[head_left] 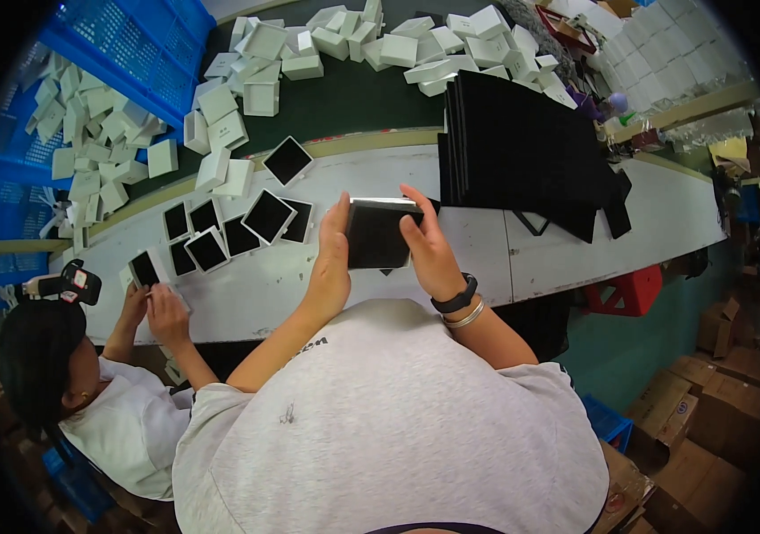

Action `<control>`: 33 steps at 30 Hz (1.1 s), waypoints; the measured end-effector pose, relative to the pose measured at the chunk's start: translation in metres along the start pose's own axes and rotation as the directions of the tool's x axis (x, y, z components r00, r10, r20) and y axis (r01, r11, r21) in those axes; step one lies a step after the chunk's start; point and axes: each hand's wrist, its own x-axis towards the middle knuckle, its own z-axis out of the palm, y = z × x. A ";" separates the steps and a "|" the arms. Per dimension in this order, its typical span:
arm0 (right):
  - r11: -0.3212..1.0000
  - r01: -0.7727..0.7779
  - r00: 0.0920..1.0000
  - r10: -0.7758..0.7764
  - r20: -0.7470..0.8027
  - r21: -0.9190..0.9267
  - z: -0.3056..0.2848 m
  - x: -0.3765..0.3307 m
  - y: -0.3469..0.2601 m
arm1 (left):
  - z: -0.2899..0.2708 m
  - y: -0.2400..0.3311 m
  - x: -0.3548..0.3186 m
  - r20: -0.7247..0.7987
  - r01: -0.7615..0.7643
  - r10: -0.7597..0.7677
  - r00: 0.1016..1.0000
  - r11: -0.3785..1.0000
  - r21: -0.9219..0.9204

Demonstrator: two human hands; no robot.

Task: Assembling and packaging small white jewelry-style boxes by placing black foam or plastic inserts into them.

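Above the white table edge, a small square white box with a black inside (375, 238) is held between my two hands. My left hand (334, 258) is closed along its left side, fingers upright against the wall. On the right side my right hand (435, 256) grips it, with the thumb over the black face near the upper right corner. A dark band and a bracelet circle my right wrist. Left of my hands lie several similar black-faced white boxes (269, 216), some overlapping. Dark pieces partly show behind my right hand.
A tall stack of black sheets (522, 147) stands on the table (478, 254) at right. White boxes heap on the dark green belt (335, 98) beyond. Blue crates (131, 53) stand far left. A co-worker (68, 374) at left handles a similar box. A red stool (629, 292) is at right.
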 end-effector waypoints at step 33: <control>0.958 -0.188 0.957 0.228 0.181 -0.216 -0.012 0.009 0.021 | -0.013 -0.012 0.006 -0.170 0.285 -0.325 0.930 0.932 -0.226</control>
